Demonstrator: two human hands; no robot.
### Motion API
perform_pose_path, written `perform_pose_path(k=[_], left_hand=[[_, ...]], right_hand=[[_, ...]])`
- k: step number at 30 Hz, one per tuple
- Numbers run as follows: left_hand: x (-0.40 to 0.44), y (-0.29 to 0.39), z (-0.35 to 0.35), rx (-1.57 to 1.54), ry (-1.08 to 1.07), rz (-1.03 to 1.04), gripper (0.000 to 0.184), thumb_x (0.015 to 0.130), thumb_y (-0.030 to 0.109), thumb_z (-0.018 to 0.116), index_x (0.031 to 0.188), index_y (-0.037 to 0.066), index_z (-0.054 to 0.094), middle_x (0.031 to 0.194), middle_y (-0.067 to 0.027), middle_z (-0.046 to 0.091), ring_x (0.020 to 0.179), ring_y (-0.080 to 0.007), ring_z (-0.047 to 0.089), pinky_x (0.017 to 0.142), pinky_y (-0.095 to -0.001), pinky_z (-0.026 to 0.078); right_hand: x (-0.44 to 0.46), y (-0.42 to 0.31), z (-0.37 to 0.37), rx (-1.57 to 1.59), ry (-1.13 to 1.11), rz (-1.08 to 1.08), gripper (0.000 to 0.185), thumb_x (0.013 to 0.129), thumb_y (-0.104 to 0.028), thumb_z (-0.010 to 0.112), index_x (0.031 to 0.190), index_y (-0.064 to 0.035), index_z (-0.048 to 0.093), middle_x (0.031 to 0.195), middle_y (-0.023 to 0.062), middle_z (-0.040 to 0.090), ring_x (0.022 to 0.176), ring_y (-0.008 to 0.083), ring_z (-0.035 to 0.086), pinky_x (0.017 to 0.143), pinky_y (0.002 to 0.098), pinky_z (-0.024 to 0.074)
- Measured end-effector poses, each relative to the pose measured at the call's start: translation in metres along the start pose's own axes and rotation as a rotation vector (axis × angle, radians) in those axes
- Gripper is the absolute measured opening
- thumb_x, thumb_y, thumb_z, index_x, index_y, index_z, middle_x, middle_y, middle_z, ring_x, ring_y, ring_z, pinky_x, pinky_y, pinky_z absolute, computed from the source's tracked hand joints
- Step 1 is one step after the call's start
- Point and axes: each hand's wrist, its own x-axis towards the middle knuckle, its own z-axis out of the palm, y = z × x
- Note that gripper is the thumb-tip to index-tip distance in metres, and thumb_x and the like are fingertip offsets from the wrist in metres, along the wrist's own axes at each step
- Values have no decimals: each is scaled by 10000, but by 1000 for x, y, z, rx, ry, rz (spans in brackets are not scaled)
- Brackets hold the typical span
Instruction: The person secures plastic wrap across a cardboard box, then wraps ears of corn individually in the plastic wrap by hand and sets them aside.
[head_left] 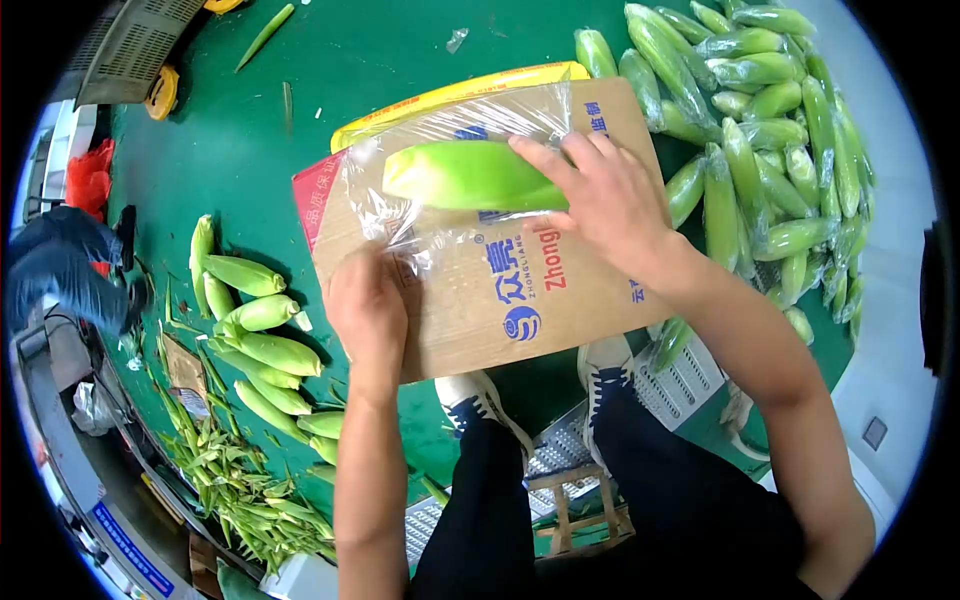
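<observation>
An ear of corn in its green husk (470,175) lies on clear plastic film (400,225) over a flat cardboard box (450,320). My right hand (610,195) rests over the right end of the ear, its fingers closed on it. At the box's left part, my left hand (367,300) is closed with its fingertips pinching the lower left edge of the film. A yellow packet (450,95) shows behind the film along the box's far edge.
Many film-wrapped ears (780,130) are heaped at the right. Unwrapped ears (265,312) lie on the green floor (370,50) at the left, above a pile of husk scraps (245,490). Another person's legs (70,260) show at the far left. A perforated crate (135,50) stands at the upper left.
</observation>
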Motion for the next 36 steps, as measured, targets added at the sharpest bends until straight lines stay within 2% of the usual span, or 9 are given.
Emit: perform_pose_path(k=[4,9,14,16,20,23,26,30,36], left_hand=[[-29,25,-1,-855,288,-513,109,1105,87,469,1122,8,543,1070,-74,652,1092,-184,642,954,-317,499],[-95,82,-38,-187,-296,186,122,1003,116,619,1085,36,580,1234,-134,681,1326,-322,601,1110,-479,423],[-1,85,-21,160,-426,158,262,983,233,631,1160,45,676,1067,-135,697,1067,-342,655,946,-521,476],[40,81,-16,90,-637,6,246,991,253,629,1090,42,708,1013,-149,683,981,-351,645,891,-498,490],[6,59,-26,-300,-397,1,244,975,255,677,906,21,689,860,-126,619,895,-342,620,815,-411,503],[-1,-8,-44,-430,-426,-578,167,1001,148,637,931,-2,654,933,-94,589,858,-217,562,778,-354,477],[12,-13,-48,-334,-30,-186,308,861,-46,673,1158,37,670,1191,-104,629,912,-203,588,764,-372,517],[35,5,-41,-149,-320,434,415,786,-96,674,1154,93,708,1214,-86,684,961,-275,643,794,-403,545],[-6,-6,-18,-167,-82,207,332,791,-114,688,1059,77,737,1081,-110,747,940,-325,708,813,-406,561]], right_hand=[[-6,-9,-22,-24,-249,-222,823,754,-405,853,1491,-240,525,1101,95,624,1064,293,615,907,428,534],[-44,-38,-28,220,-597,-434,779,795,-486,804,1467,-188,547,1104,131,621,1088,332,616,938,461,532],[-27,-45,-1,256,-178,-108,569,880,-502,718,1256,-78,660,1093,136,614,1038,323,598,906,460,498],[-23,-41,10,157,-205,-189,624,870,-543,707,1290,-87,641,1098,117,608,1046,307,600,895,443,498],[-35,-28,3,62,-182,-400,716,773,-547,779,1376,-215,581,1074,62,590,1042,260,605,854,424,500],[-58,-23,22,117,-22,-459,761,665,-407,867,1362,-280,589,1047,48,566,1003,250,600,814,422,490],[-57,-19,20,170,43,-513,720,592,-310,838,1279,-191,658,1049,85,552,958,279,581,798,438,482],[-60,-17,20,150,50,-547,775,591,-330,853,1320,-188,632,1071,90,562,969,288,591,819,443,498],[-67,-23,18,299,215,28,757,749,-421,868,1377,-94,601,1091,125,588,969,319,614,824,406,547]])
